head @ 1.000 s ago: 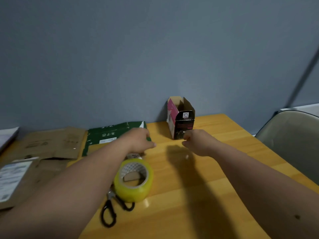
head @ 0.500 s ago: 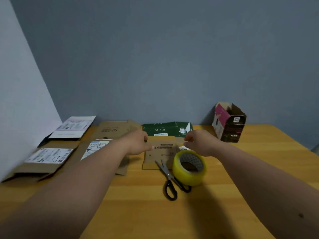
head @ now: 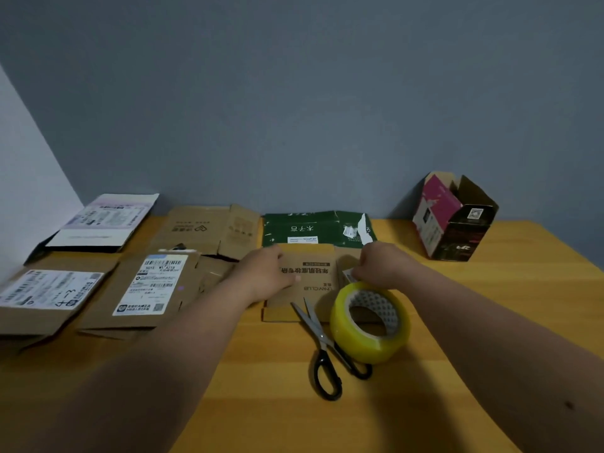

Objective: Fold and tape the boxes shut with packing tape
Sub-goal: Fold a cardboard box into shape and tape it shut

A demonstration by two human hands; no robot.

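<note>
Two hands met at the flattened brown box [head: 305,279] lying mid-tabletop [head: 490,308]: the left hand [head: 266,273] gripped its left edge, the right hand [head: 380,266] pinched its right edge. Just nearer than that box stood the packing tape roll [head: 369,325], touching black scissors [head: 323,351].

A wooden table [head: 490,289] with a yellow-orange top fills the lower half of the frame. Behind it a grey-blue wall [head: 294,93] spans the whole upper half. At the far left edge a paler wall [head: 23,191] meets it in a slanting corner line. Black-handled scissors [head: 322,348] lie on the table at lower centre, blades pointing away.
</note>
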